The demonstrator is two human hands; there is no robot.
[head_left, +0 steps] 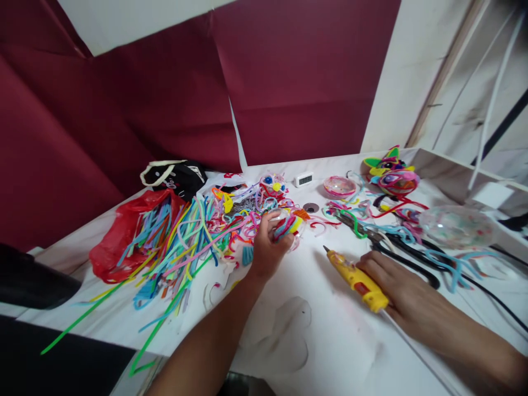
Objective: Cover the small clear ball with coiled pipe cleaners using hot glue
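Left hand: the left hand point(270, 245) is curled round a small striped piece point(284, 226), fingers and thumb at its edges, a little above the table point(330, 352).
Striped piece: banded in pink, blue, yellow and red, at the near edge of the clutter; blur and fingers leave it unclear whether a clear shell lies under the bands.
Right hand: the right hand point(390, 280) grips a yellow glue gun point(357, 280), its metal tip aimed forward and to the left, apart from the striped piece.
Gluing: the step in hand looks like fixing coloured strips onto the piece; the next move would call for bringing tip and piece together while the left hand keeps the bands steady.
Red bag: the red plastic bag point(109, 245) lies with its mouth spread, holding a bundle of fuzzy strips, with a loose pile of strips point(198, 225) spilling beside it.
Pink-banded bowl: the clear bowl point(340, 192) stands beyond the hands, right of a white digital clock point(304, 180).
Clear shell: the large rounded shell point(457, 226) at the right shows coloured flecks.
Black bag: the black bag point(181, 180) sits behind the red one, contents hidden.
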